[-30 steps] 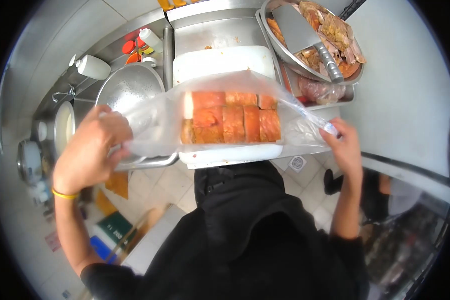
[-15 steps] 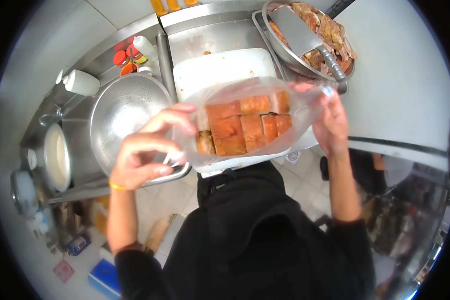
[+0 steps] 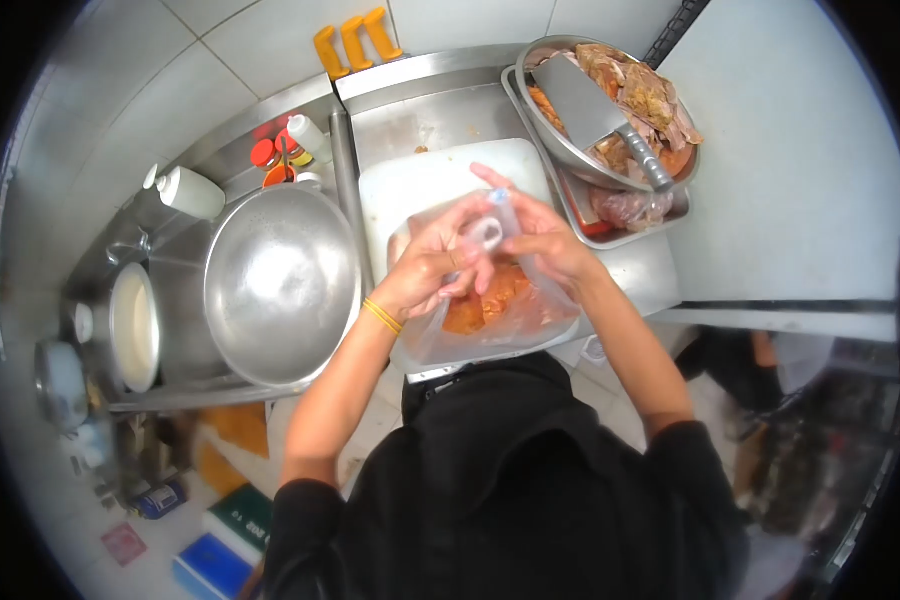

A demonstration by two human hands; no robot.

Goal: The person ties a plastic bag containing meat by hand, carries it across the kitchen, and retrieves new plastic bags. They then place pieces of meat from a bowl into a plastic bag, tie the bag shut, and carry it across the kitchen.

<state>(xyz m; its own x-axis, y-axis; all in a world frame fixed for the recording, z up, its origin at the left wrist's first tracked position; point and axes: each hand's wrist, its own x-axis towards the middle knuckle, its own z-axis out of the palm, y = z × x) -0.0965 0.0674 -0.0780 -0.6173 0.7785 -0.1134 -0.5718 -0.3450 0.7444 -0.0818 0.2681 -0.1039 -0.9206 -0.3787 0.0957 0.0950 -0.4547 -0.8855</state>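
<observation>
A clear plastic bag [image 3: 432, 345] lies low over the white cutting board [image 3: 425, 180], with pieces of browned roast meat [image 3: 488, 300] inside. Both hands have come together above it at the gathered top of the bag. My left hand [image 3: 432, 265] is closed on the plastic, its fingers bent inward. From the other side my right hand [image 3: 553, 243] pinches the bag's top, one finger pointing away from me. A loop of plastic shows between the hands. The fingers and the bag hide part of the meat.
A steel bowl of cooked meat [image 3: 685, 130] with a cleaver [image 3: 580, 100] across it stands at the right, over a tray [image 3: 620, 237]. On the left are a large colander [image 3: 285, 290], a pump bottle [image 3: 192, 193], red-lidded jars [image 3: 266, 153] and a bowl [image 3: 135, 330]. Yellow hooks [image 3: 353, 42] hang on the wall.
My hands, apart at the two sides of the bag before, have moved inward and met over it. The bag's open mouth is now drawn together, covering much of the meat. The view has shifted slightly.
</observation>
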